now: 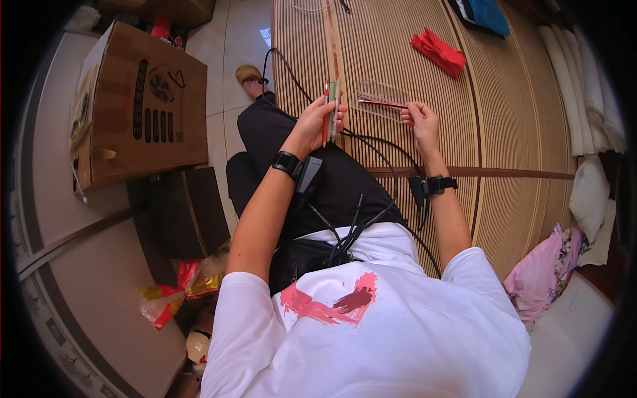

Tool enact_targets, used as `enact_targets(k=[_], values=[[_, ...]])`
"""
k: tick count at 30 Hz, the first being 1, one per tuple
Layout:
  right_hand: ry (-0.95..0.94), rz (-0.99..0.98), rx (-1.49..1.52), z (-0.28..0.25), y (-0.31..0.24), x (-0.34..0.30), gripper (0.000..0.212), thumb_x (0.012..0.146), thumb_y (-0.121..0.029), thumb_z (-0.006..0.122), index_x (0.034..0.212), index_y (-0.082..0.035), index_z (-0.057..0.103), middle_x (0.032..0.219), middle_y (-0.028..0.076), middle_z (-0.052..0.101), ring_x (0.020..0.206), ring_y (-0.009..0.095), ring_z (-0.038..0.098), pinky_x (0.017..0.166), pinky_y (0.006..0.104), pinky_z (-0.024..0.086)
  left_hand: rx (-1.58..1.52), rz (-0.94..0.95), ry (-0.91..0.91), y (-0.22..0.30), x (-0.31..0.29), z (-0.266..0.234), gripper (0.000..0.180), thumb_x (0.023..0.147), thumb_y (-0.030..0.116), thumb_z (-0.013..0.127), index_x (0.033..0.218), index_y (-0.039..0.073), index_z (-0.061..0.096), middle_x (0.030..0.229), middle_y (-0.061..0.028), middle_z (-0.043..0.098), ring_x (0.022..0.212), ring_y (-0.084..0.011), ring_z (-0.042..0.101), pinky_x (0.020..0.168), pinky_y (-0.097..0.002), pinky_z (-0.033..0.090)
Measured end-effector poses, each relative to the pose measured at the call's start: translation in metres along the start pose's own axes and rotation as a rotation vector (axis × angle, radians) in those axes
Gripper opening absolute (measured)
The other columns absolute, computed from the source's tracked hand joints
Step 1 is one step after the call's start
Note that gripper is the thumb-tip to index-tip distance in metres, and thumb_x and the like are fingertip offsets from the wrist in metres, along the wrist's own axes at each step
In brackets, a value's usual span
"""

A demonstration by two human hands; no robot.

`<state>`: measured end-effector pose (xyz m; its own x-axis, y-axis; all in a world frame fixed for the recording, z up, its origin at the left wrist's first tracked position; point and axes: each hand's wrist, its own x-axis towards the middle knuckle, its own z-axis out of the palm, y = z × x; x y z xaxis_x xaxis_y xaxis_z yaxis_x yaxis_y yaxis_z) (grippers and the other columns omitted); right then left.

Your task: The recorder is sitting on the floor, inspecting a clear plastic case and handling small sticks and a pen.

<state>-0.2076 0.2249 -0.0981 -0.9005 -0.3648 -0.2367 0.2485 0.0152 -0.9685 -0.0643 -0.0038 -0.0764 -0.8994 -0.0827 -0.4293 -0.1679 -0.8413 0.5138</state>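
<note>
My left hand [312, 125] is closed around a bundle held upright over my thigh. In it are a red pencil [326, 126] and, beside that, some pale greenish, see-through sticks or a slim case [336, 89] whose kind I cannot make out. My right hand [422, 123] pinches one end of a dark red and black pencil [383, 103], which points left. Under that pencil lies a clear plastic tray [369, 88] on the slatted mat. Whether the pencil touches the tray I cannot tell.
A bamboo-slat mat [511, 132] spreads ahead and to the right. On it lie a folded red cloth [439, 53] and a blue cloth item [488, 14]. Black cables [395, 172] run across my lap from the wrist straps. A large cardboard box [149, 109] stands at left.
</note>
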Motion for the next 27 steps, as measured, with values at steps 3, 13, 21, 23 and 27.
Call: enact_targets(k=[3, 13, 21, 23, 27], values=[[-0.009, 0.024, 0.038, 0.0, -0.002, -0.001, 0.017, 0.092, -0.017, 0.056, 0.094, 0.0, 0.061, 0.08, 0.005, 0.064, 0.068, 0.009, 0.06, 0.062, 0.0212, 0.05, -0.003, 0.007, -0.011, 0.0, -0.001, 0.0, 0.018, 0.098, 0.009, 0.039, 0.116, 0.006, 0.041, 0.091, -0.0073, 0.054, 0.074, -0.0121, 0.055, 0.061, -0.0261, 0.053], [-0.089, -0.031, -0.14, 0.004, -0.002, -0.003, 0.015, 0.09, -0.015, 0.057, 0.095, -0.002, 0.063, 0.079, 0.004, 0.064, 0.068, 0.008, 0.059, 0.061, 0.0213, 0.048, 0.001, -0.007, -0.028, -0.001, 0.0, -0.001, 0.02, 0.098, 0.009, 0.039, 0.117, 0.006, 0.039, 0.092, -0.0077, 0.054, 0.075, -0.0122, 0.055, 0.062, -0.0261, 0.053], [0.04, -0.399, -0.702, -0.002, -0.012, -0.009, 0.017, 0.084, -0.009, 0.059, 0.097, -0.001, 0.065, 0.09, 0.01, 0.064, 0.065, 0.014, 0.059, 0.062, 0.0261, 0.048, 0.026, 0.001, -0.004, -0.001, -0.001, 0.0, 0.019, 0.098, 0.011, 0.04, 0.117, 0.006, 0.04, 0.093, -0.0076, 0.055, 0.074, -0.0119, 0.055, 0.062, -0.0257, 0.053], [0.103, -0.348, -0.626, -0.004, -0.011, -0.007, 0.016, 0.085, -0.007, 0.057, 0.097, -0.002, 0.066, 0.092, 0.01, 0.064, 0.068, 0.015, 0.061, 0.064, 0.0265, 0.049, 0.027, -0.003, -0.003, 0.0, -0.001, 0.001, 0.02, 0.098, 0.011, 0.04, 0.117, 0.006, 0.04, 0.093, -0.0074, 0.055, 0.075, -0.0117, 0.055, 0.062, -0.0255, 0.053], [0.193, -0.303, -0.567, -0.011, -0.004, -0.006, 0.017, 0.086, -0.006, 0.056, 0.098, 0.0, 0.065, 0.093, 0.01, 0.065, 0.075, 0.015, 0.062, 0.066, 0.0266, 0.049, 0.034, -0.002, -0.007, 0.0, -0.001, 0.001, 0.02, 0.098, 0.011, 0.04, 0.117, 0.006, 0.041, 0.092, -0.0071, 0.054, 0.075, -0.0113, 0.055, 0.062, -0.025, 0.053]])
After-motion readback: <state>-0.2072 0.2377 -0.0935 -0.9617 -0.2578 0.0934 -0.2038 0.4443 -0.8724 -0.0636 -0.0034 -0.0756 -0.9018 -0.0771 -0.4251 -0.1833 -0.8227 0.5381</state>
